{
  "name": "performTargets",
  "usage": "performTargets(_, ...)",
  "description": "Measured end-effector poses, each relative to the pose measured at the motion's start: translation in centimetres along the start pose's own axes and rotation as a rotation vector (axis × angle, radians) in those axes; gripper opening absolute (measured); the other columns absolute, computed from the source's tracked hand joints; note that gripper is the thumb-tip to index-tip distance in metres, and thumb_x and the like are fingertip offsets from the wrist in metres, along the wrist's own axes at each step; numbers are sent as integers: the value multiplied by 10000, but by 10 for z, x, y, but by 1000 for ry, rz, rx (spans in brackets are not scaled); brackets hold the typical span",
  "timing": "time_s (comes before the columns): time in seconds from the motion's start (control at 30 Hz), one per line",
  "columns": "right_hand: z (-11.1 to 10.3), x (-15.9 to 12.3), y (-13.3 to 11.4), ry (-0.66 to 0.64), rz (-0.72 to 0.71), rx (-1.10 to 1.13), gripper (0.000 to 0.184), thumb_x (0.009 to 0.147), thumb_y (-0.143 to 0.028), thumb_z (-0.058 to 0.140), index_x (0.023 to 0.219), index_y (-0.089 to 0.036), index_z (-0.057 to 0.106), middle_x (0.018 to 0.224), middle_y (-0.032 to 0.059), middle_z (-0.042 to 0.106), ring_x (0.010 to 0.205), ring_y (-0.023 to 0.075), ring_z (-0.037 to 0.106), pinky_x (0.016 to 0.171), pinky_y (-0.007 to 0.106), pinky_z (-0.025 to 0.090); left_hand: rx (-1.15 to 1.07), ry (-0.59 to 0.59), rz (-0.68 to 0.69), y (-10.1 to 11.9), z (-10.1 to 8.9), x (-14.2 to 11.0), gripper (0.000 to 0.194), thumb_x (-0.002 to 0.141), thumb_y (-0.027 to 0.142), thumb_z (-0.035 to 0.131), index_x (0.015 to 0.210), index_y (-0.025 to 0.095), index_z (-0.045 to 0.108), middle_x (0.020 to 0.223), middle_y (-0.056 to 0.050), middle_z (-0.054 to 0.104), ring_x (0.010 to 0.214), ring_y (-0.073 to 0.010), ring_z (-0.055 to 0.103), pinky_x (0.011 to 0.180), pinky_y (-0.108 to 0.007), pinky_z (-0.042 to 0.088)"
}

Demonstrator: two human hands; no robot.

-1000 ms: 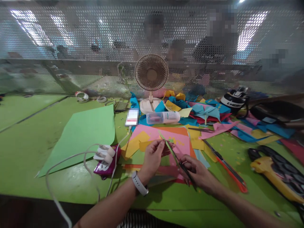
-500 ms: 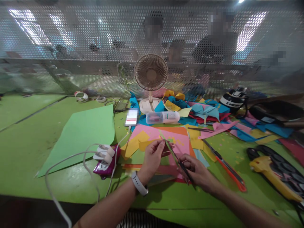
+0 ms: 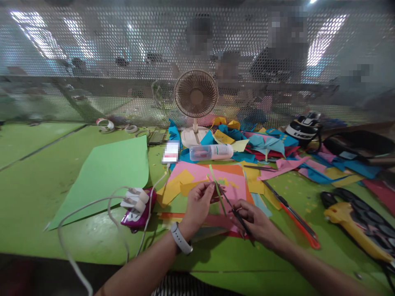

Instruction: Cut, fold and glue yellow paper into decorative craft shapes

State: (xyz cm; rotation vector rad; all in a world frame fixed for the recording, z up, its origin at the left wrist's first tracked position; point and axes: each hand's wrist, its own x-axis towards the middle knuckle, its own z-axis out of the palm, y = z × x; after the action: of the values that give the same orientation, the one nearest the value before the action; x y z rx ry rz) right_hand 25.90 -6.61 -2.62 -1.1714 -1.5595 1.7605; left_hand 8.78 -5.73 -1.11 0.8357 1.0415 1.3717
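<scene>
My left hand [image 3: 200, 202], with a white watch band on its wrist, pinches a narrow strip of green paper [image 3: 220, 195] between thumb and fingers. In my right hand [image 3: 252, 218] is a pair of dark scissors [image 3: 240, 218], fingers around the handles, blades pointing up and left beside the strip. The fingers partly hide the handles. Beneath both hands lies a stack of coloured sheets with pink paper [image 3: 237, 174] on top. Yellow paper pieces [image 3: 177, 185] and small yellow and green bits rest on it.
A green sheet [image 3: 114, 172] lies left, near a purple power strip [image 3: 134, 220] with white plugs and cables. A fan [image 3: 196, 95], a clear bottle [image 3: 211, 152] and paper scraps [image 3: 265, 144] are behind. An orange utility knife [image 3: 300, 226] and a yellow-handled tool [image 3: 354, 226] lie right.
The green strip has turned within my left hand's pinch and stands more upright, its lower end now apart from the scissor blades. Both hands stay in nearly the same place.
</scene>
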Motion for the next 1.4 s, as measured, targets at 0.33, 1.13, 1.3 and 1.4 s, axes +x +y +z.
performTargets(0.33, 1, -1, 5, -12, 6, -16, 343, 705, -420, 698, 814, -199, 459, 525, -108, 401, 447, 54, 354, 418, 178, 304, -87, 40, 15, -3, -2, 2, 222, 750, 361, 662, 783, 141, 659, 810, -80, 729, 767, -202, 681, 748, -317, 513)
performTargets(1.13, 1, -3, 8, -48, -15, -34, 319, 761, -445, 639, 830, -192, 458, 543, -88, 455, 463, 63, 396, 442, 192, 335, -165, 74, -46, 4, 2, -3, 229, 741, 346, 675, 776, 120, 661, 818, -100, 733, 780, -213, 689, 749, -310, 522)
performTargets(1.3, 2, -3, 8, -36, -19, -19, 330, 750, -446, 650, 831, -190, 456, 536, -92, 446, 456, 58, 392, 430, 185, 332, -161, 85, -40, 5, 3, -5, 254, 727, 366, 687, 783, 120, 660, 832, -108, 733, 777, -218, 689, 723, -303, 524)
performTargets(1.4, 4, -3, 9, -41, -19, 11, 336, 749, -446, 655, 843, -190, 459, 545, -89, 461, 459, 58, 406, 430, 184, 354, -164, 99, -36, 2, 3, -5, 253, 727, 367, 688, 789, 124, 654, 842, -106, 733, 780, -217, 689, 723, -304, 525)
